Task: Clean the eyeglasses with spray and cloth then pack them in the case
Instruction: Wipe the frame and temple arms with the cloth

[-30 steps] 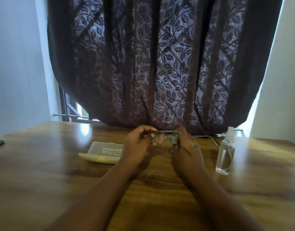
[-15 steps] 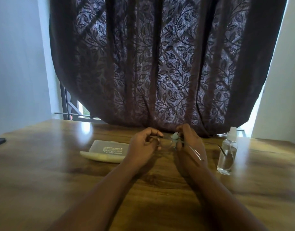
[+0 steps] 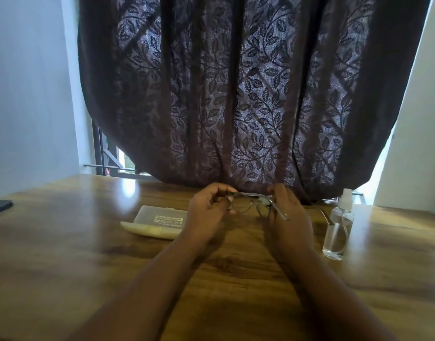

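Thin-framed eyeglasses [image 3: 243, 205] are held above the wooden table [image 3: 64, 242] between both hands. My left hand [image 3: 206, 212] pinches the frame's left end. My right hand [image 3: 287, 215] presses a small pale cloth [image 3: 262, 200] against the right lens, and one temple arm sticks out over that hand. The translucent glasses case [image 3: 160, 219] lies open on the table to the left of my left hand. A clear spray bottle [image 3: 338, 230] with a white cap stands upright to the right of my right hand.
A dark leaf-patterned curtain [image 3: 236, 94] hangs right behind the table's far edge. A dark flat object [image 3: 0, 206] lies at the table's left edge. White walls stand on either side.
The glasses have tilted back up, so both lenses face me again after lying edge-on half a second ago. My hands stay in the same spot.
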